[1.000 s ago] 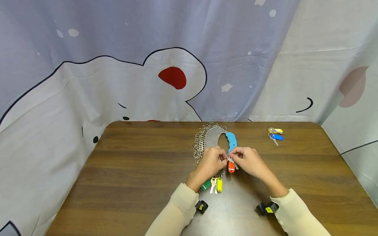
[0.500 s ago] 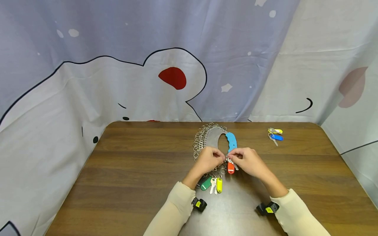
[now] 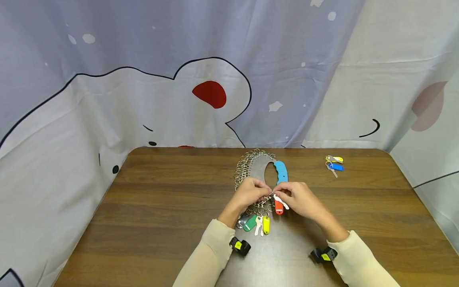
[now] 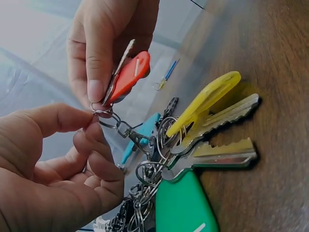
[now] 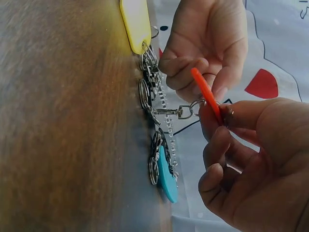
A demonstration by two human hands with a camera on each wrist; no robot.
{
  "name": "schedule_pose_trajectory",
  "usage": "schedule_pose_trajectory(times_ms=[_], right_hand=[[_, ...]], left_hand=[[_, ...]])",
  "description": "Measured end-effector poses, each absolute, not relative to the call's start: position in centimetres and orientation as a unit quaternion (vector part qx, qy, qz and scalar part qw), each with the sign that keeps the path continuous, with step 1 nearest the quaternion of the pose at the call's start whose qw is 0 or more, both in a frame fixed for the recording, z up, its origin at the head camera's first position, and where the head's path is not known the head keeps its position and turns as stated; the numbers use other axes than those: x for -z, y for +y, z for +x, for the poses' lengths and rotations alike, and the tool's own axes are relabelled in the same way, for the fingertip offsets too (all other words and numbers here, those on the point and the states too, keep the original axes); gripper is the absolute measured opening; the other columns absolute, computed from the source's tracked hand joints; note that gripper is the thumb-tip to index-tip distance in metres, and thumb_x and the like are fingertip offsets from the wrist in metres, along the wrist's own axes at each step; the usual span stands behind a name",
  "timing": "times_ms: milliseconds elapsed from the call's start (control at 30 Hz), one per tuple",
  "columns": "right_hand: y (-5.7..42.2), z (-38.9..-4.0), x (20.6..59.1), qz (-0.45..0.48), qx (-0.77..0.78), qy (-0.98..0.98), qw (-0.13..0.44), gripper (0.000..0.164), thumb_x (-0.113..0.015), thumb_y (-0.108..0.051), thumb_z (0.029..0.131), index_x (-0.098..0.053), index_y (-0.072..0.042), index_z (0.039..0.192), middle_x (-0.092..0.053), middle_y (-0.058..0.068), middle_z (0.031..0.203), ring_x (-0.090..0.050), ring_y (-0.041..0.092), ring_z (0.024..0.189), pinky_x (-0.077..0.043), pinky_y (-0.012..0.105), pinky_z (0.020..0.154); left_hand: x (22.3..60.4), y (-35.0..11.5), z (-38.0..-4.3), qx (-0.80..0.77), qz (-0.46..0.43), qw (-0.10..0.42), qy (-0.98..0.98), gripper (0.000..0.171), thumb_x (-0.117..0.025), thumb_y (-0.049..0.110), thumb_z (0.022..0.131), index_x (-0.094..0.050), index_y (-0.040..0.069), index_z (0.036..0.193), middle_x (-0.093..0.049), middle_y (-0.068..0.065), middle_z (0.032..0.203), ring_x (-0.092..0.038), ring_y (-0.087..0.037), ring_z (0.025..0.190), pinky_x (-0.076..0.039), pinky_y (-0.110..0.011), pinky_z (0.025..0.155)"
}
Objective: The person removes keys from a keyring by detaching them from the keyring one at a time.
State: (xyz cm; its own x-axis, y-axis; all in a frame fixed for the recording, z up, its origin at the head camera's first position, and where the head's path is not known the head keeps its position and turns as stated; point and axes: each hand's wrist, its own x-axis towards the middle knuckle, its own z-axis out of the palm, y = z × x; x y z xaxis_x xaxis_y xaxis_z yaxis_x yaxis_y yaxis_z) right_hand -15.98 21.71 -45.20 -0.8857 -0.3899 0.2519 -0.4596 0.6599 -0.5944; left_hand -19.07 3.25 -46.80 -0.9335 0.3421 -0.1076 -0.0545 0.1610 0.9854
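My left hand point(image 3: 251, 193) pinches a small split ring point(image 4: 110, 116) between thumb and forefinger. On the other side of that ring, my right hand point(image 3: 299, 197) pinches a key point(image 4: 120, 63) and its red key tag point(image 4: 133, 75) near their ring ends. A swivel clasp point(image 5: 181, 112) is linked to the split ring and leads back to the ring-edged holder. That holder is a curved grey plate point(image 3: 257, 167) fringed with metal rings, and it has a blue handle point(image 3: 282, 172). Its near end is partly hidden by my hands.
A green key tag point(image 3: 250, 223), a yellow key tag point(image 3: 266, 225) and keys point(image 3: 258, 225) hang from the near end of the holder. At the back right lie a blue key tag point(image 3: 336, 167) and a yellow one point(image 3: 335, 159). A patterned curtain point(image 3: 143, 111) stands behind the table.
Both hands have shifted slightly toward the body and left, bringing the red tag and key along. The left wrist's move has uncovered a dark tag beside the green one.
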Motion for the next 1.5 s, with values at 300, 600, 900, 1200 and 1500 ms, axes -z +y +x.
schedule_pose_trajectory(times_ms=[300,600,900,1200,1500], right_hand=[[21.5,-15.8,45.0,0.252,-0.325,-0.909,0.072,0.007,-0.067,-0.012,0.09,-0.075,-0.012,0.089,-0.07,-0.004,0.078,-0.057,0.009,0.067,-0.052,0.033,0.061],[21.1,-16.0,45.6,0.248,-0.295,-0.913,0.13,0.007,-0.069,-0.008,0.088,-0.074,-0.011,0.086,-0.071,-0.003,0.075,-0.057,0.007,0.063,-0.053,0.032,0.057],[21.1,-15.9,45.3,0.219,-0.312,-0.916,0.123,0.008,-0.068,-0.008,0.087,-0.073,-0.012,0.083,-0.069,-0.003,0.07,-0.051,0.007,0.056,-0.047,0.028,0.051],[21.2,-15.8,45.1,0.216,-0.324,-0.916,0.099,0.007,-0.068,-0.011,0.089,-0.074,-0.013,0.087,-0.073,-0.002,0.077,-0.06,0.008,0.064,-0.053,0.031,0.057],[21.4,-15.9,45.3,0.211,-0.316,-0.919,0.11,0.007,-0.068,-0.013,0.089,-0.075,-0.013,0.086,-0.072,-0.002,0.076,-0.058,0.008,0.062,-0.052,0.031,0.055]], left_hand=[[46.7,3.0,-19.0,-0.643,0.111,0.158,0.741,0.009,-0.066,-0.005,0.075,-0.072,-0.012,0.076,-0.067,-0.009,0.072,-0.051,-0.009,0.059,-0.041,-0.018,0.049],[45.4,3.1,-18.3,-0.452,0.218,0.004,0.865,0.009,-0.069,0.005,0.068,-0.069,0.01,0.062,-0.062,0.001,0.055,-0.048,-0.002,0.049,-0.039,-0.015,0.045],[44.4,3.0,-17.9,-0.382,0.241,-0.012,0.892,0.013,-0.071,0.006,0.069,-0.068,0.014,0.06,-0.06,0.006,0.054,-0.049,-0.003,0.051,-0.04,-0.016,0.049],[44.8,3.0,-18.2,-0.415,0.213,0.033,0.884,0.011,-0.075,0.017,0.08,-0.074,0.011,0.07,-0.068,0.003,0.065,-0.054,-0.004,0.058,-0.046,-0.018,0.054],[45.5,2.7,-18.6,-0.49,0.238,0.069,0.836,0.007,-0.072,0.006,0.076,-0.073,0.007,0.069,-0.065,-0.001,0.063,-0.049,-0.003,0.053,-0.041,-0.016,0.049]])
